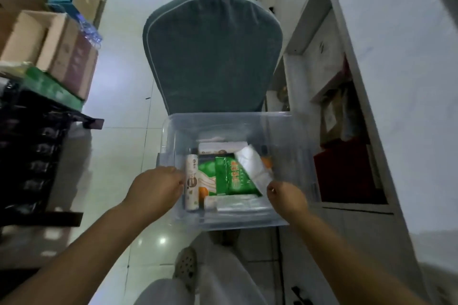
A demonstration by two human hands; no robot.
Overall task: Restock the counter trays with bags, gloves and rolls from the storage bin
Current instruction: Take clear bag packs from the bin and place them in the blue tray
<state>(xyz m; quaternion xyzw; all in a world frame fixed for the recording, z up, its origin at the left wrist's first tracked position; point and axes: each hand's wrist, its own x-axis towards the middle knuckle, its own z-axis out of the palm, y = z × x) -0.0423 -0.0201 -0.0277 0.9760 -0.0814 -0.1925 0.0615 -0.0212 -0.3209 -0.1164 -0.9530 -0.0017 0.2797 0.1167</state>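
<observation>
Gripping storage bin (pixel 223 121) sides: left hand (pixel 155 187), right hand (pixel 287 195), fingers curled round rim. Likely fetch step; next, free one hand for roll (pixel 192 181).

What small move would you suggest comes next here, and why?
Probably lift the storage bin straight up off the chair. The left hand and right hand seem to grip its opposite sides. The roll, green packets and white bag all lie inside, none singled out.
</observation>
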